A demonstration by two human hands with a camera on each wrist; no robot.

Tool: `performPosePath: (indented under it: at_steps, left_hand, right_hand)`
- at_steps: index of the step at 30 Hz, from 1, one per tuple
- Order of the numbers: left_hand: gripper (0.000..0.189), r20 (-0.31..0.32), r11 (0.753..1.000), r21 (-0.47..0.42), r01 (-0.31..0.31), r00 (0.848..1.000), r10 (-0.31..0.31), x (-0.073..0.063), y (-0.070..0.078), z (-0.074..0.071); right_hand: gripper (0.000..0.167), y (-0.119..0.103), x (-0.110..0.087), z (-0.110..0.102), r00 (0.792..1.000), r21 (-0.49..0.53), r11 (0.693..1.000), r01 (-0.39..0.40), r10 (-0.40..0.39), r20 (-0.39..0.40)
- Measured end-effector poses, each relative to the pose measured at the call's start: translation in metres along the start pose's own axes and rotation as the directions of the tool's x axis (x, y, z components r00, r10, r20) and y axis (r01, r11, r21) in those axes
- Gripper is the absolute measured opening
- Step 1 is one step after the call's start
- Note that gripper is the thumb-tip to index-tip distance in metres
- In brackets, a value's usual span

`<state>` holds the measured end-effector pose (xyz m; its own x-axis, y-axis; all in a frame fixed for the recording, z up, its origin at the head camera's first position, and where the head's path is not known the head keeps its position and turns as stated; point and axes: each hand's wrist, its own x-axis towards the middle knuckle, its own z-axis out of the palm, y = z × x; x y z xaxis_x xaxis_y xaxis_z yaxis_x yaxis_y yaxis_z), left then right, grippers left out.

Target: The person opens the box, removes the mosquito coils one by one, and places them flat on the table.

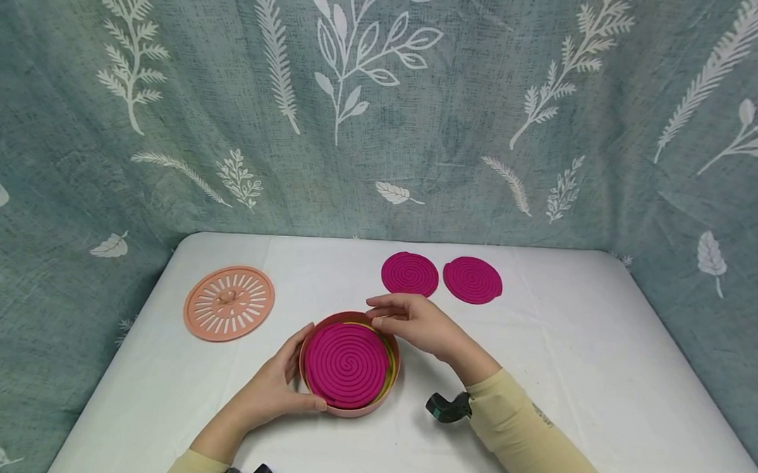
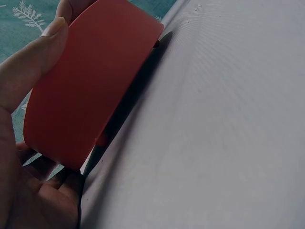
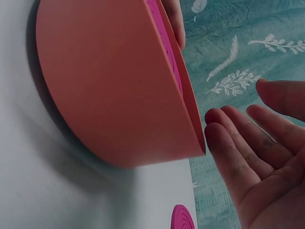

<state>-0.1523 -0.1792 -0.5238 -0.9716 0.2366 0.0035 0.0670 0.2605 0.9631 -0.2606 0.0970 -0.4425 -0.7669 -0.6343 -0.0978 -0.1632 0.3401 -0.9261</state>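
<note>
Fingers and thumb of the left hand (image 1: 275, 389) curl round a coral bowl (image 3: 109, 86) on the white table (image 1: 578, 330), a magenta spiral disc (image 1: 348, 366) inside; those of the right hand (image 1: 416, 324) hover empty, loosely extended, by its far rim, sleeved forearm (image 1: 523, 426) slanting rightward.

"What do we see behind the table (image 1: 572, 329)?"
"We see blue-green cloth (image 1: 460, 127) printed with white leaves (image 1: 391, 192), hanging at both sides too."
"And our table?"
"We see a white top with rounded far corners."
</note>
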Motion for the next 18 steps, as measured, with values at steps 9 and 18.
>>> performPosePath:
  at_steps: [9,18]
  left_hand:
    - [0.123,-0.005,1.000,-0.005,0.010,1.000,-0.010,0.001,0.000,-0.002]
    - [0.124,0.005,1.000,-0.001,0.026,1.000,-0.026,-0.001,0.001,-0.001]
  right_hand:
    - [0.043,-0.008,0.003,0.010,0.998,-0.125,0.992,0.022,-0.015,0.059]
    - [0.046,-0.010,0.000,0.014,0.995,-0.240,0.970,0.048,-0.025,0.098]
